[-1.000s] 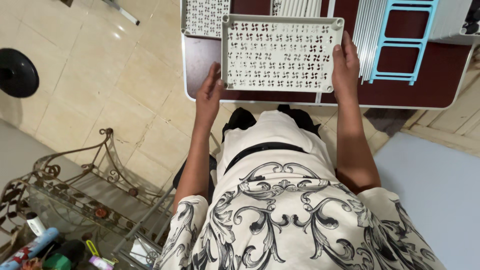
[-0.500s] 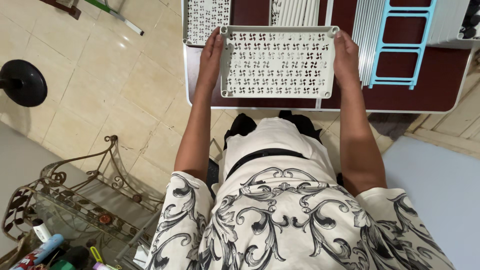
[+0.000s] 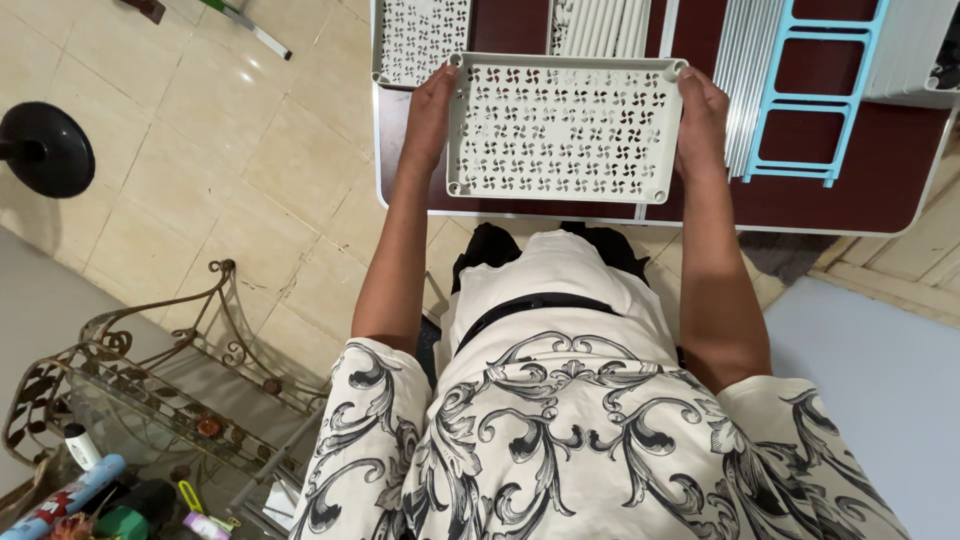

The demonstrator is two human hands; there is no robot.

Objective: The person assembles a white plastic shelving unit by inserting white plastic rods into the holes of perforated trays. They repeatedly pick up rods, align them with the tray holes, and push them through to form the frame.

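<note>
The tray (image 3: 563,128) sits in the upper centre of the frame, above the near edge of the desk (image 3: 880,170). It is a pale rectangular plastic panel with rows of pinwheel-shaped cut-outs, a raised rim and a round socket at each corner. Its long sides run left to right across the frame.

The left hand (image 3: 430,110) is at the tray's left short edge. Its grip is pressed against that edge, fingers extended along the rim toward the far corner. The right hand (image 3: 702,115) is at the tray's right short edge. Its grip is clamped on that edge, fingers wrapped over the rim. Both hands hold the tray between them. Whether the tray rests on the desk or is lifted just clear of it cannot be told.

The desk has a dark red top with a pale border. A second tray (image 3: 420,40) with the same cut-out pattern lies at the upper left of the desk, partly behind the held tray. A bundle of white tubes (image 3: 605,25) lies at the top centre. A light blue frame (image 3: 810,90) lies on grey slats (image 3: 738,80) at the upper right, just beside the right hand.

A tiled floor (image 3: 200,180) fills the left of the frame. A black round base (image 3: 45,148) stands at the left edge. A metal scrollwork rack (image 3: 160,370) occupies the lower left.
</note>
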